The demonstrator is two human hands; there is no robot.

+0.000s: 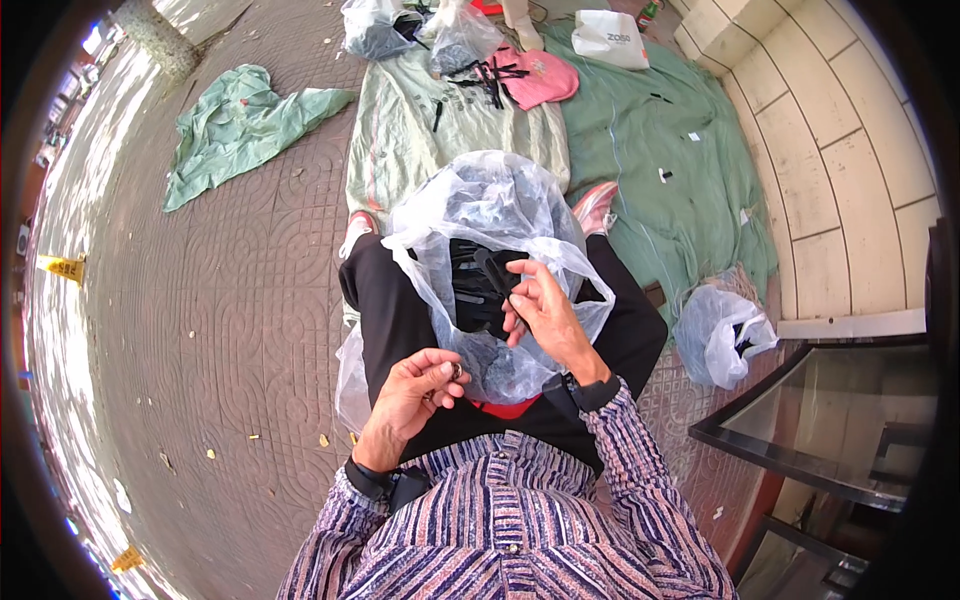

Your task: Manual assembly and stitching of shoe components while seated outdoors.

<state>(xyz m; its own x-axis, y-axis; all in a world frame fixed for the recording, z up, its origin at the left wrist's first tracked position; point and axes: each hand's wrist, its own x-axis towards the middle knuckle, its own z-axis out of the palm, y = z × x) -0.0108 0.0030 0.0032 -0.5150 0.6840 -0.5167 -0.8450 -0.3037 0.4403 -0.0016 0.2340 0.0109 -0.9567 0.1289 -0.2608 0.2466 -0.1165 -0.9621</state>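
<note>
- Outdoors, the ground is brick paving [230,300] pressed with a curved, scalloped pattern, dusty and strewn with small scraps; a pale tiled wall [840,170] rises on the right, and a dark-framed glass panel [830,420] sits at the lower right.
- Green cloth sheets [640,140] lie spread and wrinkled ahead, with another crumpled green cloth [240,125] apart on the left.
- A thin, translucent plastic bag [490,215] rests on the person's lap, puffed and creased, holding dark plastic pieces [475,290].
- The right hand [545,310] reaches into the bag's mouth, its fingers curled around one black piece.
- The left hand [415,385] hovers just beside the bag, fingertips pinched on a small dark ring-like part [456,371].
- Farther off, a pink cap [545,75] carries black strips, a white bag [610,38] lies on the cloth, and another clear bag [720,335] slumps at the right.
</note>
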